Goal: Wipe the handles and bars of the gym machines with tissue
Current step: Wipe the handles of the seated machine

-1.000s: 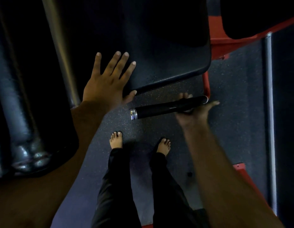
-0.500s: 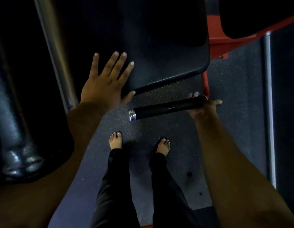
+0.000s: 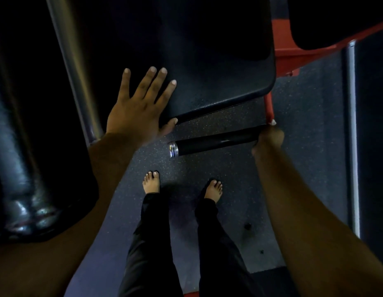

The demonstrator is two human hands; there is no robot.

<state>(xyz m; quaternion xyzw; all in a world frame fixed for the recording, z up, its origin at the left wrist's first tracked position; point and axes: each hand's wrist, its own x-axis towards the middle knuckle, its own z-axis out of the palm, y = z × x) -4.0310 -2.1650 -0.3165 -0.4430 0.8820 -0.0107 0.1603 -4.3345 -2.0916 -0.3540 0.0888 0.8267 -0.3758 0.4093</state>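
Observation:
A black handle (image 3: pixel 216 141) with a chrome end cap sticks out leftward from a red bar (image 3: pixel 268 108) of the gym machine, just below the black seat pad (image 3: pixel 218 82). My right hand (image 3: pixel 268 139) curls round the handle's right end where it meets the red bar. A small white scrap, apparently tissue (image 3: pixel 273 122), peeks out above its fingers; the rest is hidden. My left hand (image 3: pixel 139 106) lies flat on the pad's left corner, fingers spread and thumb at the pad's front edge.
A thick black padded roller (image 3: pixel 25 168) and a steel post (image 3: pixel 72 71) stand at the left. A grey upright (image 3: pixel 352 136) runs down the right. More red frame (image 3: pixel 286 46) lies behind the pad. My bare feet (image 3: pixel 152 182) stand on speckled rubber floor (image 3: pixel 304 125).
My right hand has slid rightward along the handle to its end at the red bar. My left hand has stayed flat on the pad.

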